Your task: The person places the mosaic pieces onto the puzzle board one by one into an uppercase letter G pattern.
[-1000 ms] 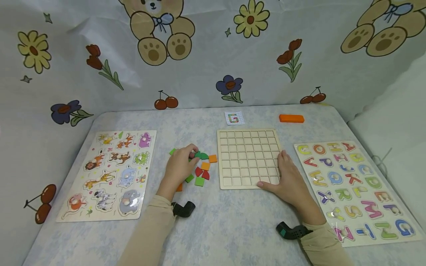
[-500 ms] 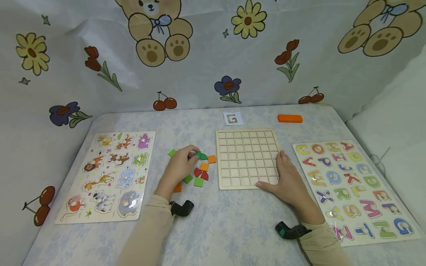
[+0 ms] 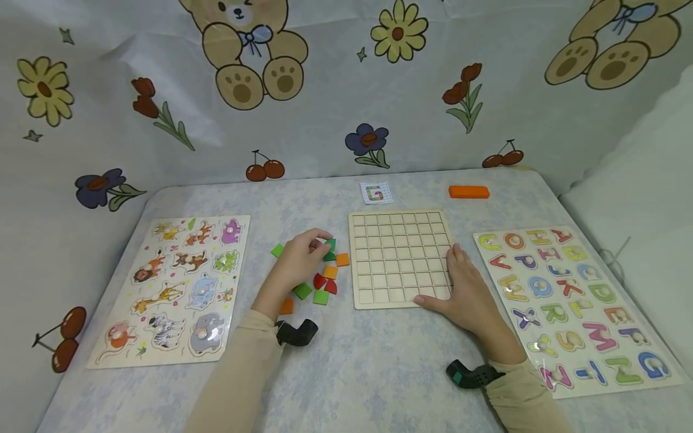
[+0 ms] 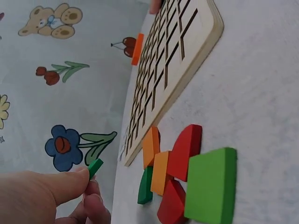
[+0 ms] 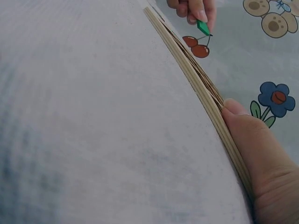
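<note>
My left hand point(image 3: 295, 261) pinches a small dark green block point(image 4: 95, 168) between thumb and fingertips, above a loose cluster of flat blocks. Around it lie a light green square point(image 3: 320, 297), red quarter-round blocks point(image 4: 172, 203), orange squares point(image 3: 343, 260) and another dark green block point(image 4: 145, 185). The wooden grid board point(image 3: 400, 258) lies flat to the right of the cluster, its cells bare. My right hand point(image 3: 471, 294) rests against the board's right side with fingers extended, its thumb point(image 5: 245, 121) on the near edge.
Behind the board lies a small card point(image 3: 376, 193) with a coloured G on a grid. An orange bar point(image 3: 468, 192) is at the back right. An animal puzzle board point(image 3: 173, 288) lies left, a letter puzzle board point(image 3: 574, 313) right.
My left hand has lifted a dark green block from the cluster and shifted slightly away from me. The right hand keeps its place at the board.
</note>
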Available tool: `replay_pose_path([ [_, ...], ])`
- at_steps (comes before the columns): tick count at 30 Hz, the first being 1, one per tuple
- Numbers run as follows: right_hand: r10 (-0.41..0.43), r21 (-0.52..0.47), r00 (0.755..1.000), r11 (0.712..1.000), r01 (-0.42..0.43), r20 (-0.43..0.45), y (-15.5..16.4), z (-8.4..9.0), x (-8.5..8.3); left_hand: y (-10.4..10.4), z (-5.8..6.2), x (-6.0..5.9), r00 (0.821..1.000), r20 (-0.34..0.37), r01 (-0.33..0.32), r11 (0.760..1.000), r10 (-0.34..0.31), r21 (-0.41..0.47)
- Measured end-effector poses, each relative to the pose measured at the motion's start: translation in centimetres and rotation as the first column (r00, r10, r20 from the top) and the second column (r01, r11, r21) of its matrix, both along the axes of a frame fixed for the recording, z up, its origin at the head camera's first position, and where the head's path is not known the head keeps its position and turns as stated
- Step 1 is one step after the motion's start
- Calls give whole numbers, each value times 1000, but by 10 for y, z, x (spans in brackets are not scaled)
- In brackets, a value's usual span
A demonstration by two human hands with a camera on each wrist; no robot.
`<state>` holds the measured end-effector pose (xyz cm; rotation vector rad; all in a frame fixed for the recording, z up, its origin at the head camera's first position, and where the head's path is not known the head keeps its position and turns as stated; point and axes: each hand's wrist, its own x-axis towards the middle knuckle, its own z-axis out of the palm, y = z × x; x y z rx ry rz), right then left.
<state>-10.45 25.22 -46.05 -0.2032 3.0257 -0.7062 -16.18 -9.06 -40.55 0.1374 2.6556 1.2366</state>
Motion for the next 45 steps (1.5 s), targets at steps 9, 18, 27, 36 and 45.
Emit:
replay_pose_path([
  [9, -11, 8, 1000, 1000, 11, 21, 2, 2, 1, 19, 15, -13, 997, 12, 77, 996, -78, 52],
  [18, -12, 6, 1000, 1000, 12, 16, 2, 0, 1, 49, 24, -30, 988, 23, 150, 983, -153, 108],
  [27, -18, 14, 999, 1000, 17, 33, 1, 3, 1, 86, 21, -50, 970, 13, 239, 966, -242, 95],
  [36, -15, 10, 999, 1000, 15, 31, 2, 2, 0, 115, 11, -61, 971, 41, 231, 969, -235, 92],
  [45, -12, -2, 1000, 1000, 12, 23, 1, 2, 1, 138, 5, -65, 969, 6, 245, 968, -246, 51],
])
